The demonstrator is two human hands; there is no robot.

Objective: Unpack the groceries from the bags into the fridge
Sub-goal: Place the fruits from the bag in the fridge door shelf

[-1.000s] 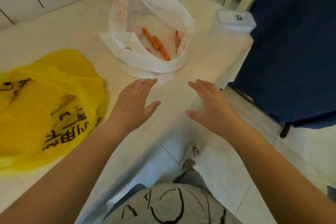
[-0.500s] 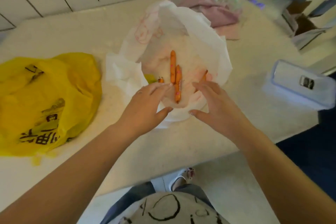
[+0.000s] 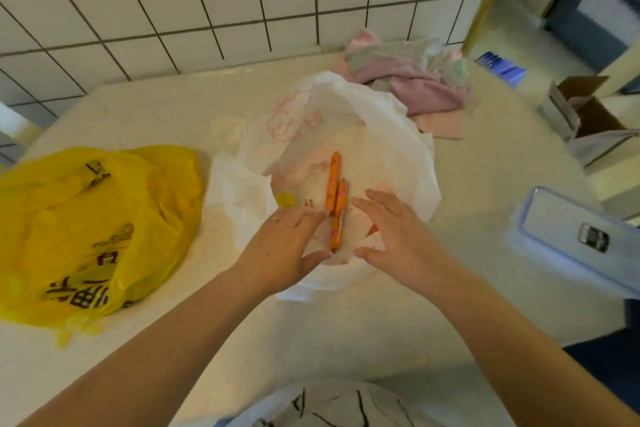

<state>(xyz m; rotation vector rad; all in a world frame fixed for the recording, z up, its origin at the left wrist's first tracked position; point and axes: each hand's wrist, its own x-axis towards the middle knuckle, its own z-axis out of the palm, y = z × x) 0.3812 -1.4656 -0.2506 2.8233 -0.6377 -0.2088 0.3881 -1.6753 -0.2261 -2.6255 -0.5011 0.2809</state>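
I judged the risk was the slick wrapped sausages (image 3: 334,204) rolling apart or snagging the thin white plastic bag (image 3: 391,135) if I scooped carelessly, dragging it toward the near counter edge. My left hand (image 3: 282,250) and right hand (image 3: 391,239) hovered over the bag's open mouth, fingers straight, holding nothing, flanking the sausages at the bag's centre; the yellow bag (image 3: 90,229) lay well left.

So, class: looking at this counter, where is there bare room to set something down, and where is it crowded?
Bare counter runs along the tiled wall behind the yellow bag. Another free patch lies at the near edge, between the forearms. It is crowded in the middle: white bag, left hand, right hand, pink cloth, and clear lidded box to the right.
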